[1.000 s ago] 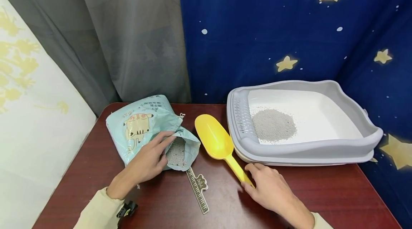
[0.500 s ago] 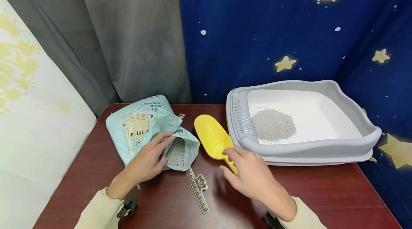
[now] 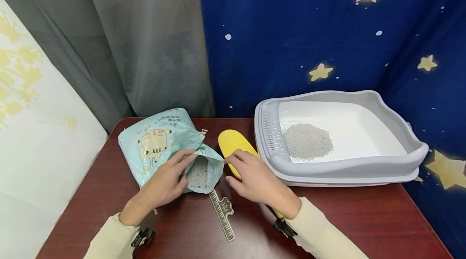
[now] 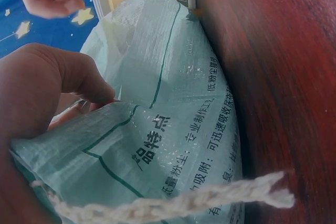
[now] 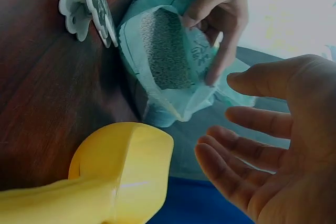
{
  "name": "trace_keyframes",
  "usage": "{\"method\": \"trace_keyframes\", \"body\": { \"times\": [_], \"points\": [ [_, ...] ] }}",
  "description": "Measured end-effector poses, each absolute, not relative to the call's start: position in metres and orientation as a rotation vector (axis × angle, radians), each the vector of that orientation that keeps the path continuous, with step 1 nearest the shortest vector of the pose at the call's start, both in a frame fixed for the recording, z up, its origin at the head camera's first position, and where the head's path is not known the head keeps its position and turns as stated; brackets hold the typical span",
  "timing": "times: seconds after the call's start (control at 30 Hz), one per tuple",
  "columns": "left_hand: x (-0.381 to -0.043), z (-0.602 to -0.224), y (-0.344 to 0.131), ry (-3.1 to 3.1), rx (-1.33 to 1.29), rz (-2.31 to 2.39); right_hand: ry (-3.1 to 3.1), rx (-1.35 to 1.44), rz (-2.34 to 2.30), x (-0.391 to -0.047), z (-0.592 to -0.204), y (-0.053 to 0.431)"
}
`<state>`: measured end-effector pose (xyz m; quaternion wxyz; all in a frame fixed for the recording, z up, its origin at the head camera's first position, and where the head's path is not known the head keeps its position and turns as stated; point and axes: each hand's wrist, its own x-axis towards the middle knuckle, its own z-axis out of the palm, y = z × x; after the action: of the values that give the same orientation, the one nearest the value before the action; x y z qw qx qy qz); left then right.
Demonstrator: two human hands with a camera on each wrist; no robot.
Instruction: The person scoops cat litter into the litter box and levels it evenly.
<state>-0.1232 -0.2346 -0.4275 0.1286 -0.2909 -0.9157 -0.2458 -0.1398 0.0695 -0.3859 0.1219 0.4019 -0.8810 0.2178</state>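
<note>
A pale blue bag of cat litter [image 3: 153, 145] lies on the table with its mouth open, showing grey litter [image 3: 198, 173] inside. At the mouth's rim, my left hand [image 3: 164, 181] pinches the bag film between thumb and fingers, as the left wrist view confirms. My right hand [image 3: 256, 178] hovers over the yellow scoop [image 3: 234, 141], fingers apart, its fingertips right by the bag's right corner. Nothing is held in that hand in the right wrist view, where the scoop [image 5: 142, 171] lies below it on the table. In the head view it hides part of the scoop's handle.
A grey-rimmed litter box [image 3: 349, 170] with a white inside stands at the right, a heap of litter [image 3: 307, 141] at its left end. A flat clip with piano-key markings [image 3: 223, 215] lies in front of the bag. Curtains hang behind the table.
My right hand has left the scoop's handle and moved left, over the scoop to the bag's mouth. The left hand stays on the bag, and the scoop stays in place.
</note>
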Motion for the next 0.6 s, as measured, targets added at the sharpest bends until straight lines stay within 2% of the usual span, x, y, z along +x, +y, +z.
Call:
{"method": "trace_keyframes", "body": {
  "times": [0.6],
  "points": [
    [-0.123, -0.427, -0.236, -2.661, -0.850, -0.726, -2.618, 1.272, 0.644, -0.184, -0.399, 0.023]
  ]
}}
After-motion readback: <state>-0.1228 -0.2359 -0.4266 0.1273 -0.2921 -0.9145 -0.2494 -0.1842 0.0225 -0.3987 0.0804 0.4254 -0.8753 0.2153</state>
